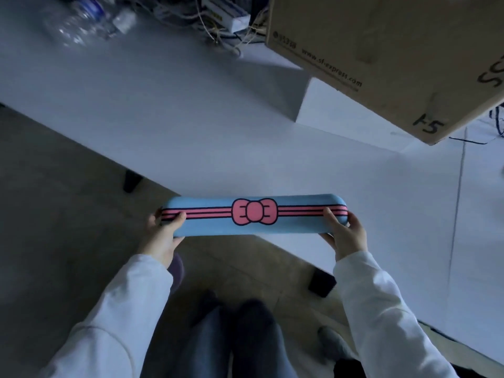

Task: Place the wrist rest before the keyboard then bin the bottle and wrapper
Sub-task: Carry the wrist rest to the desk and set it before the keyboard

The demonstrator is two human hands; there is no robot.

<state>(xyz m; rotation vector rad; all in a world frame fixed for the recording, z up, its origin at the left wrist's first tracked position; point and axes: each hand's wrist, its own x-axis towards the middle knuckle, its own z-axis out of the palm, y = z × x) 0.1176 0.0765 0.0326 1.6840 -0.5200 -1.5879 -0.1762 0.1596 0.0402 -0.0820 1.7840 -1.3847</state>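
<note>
Both hands clamped on the wrist rest [253,215], one at each end: left hand [163,236] with thumb on top across the pink stripe, right hand [345,234] the same at the far end. Hands well apart, the full length of the rest between them. Rest is blue, pink bow at centre, printed face up, roughly level, held in the air over the near corner of the white table [191,126] — not yet set down.

Keyboard not in view, so the target spot cannot be fixed from here. Clear plastic bottle [81,20] lies blurred at the far left of the table, beside a tangle of cables [218,28]. Wrapper not identifiable. Cardboard box [395,58] fills the upper right, above a white block [341,115].

Step in hand, by my reading: carry and place the rest. To do it well — keep the two-end grip so the soft bar does not sag or twist, find the keyboard first, bring the long edge parallel to its front edge, lower flat with the bow side up, let go with both hands together. Mind the box corner when swinging right.
</note>
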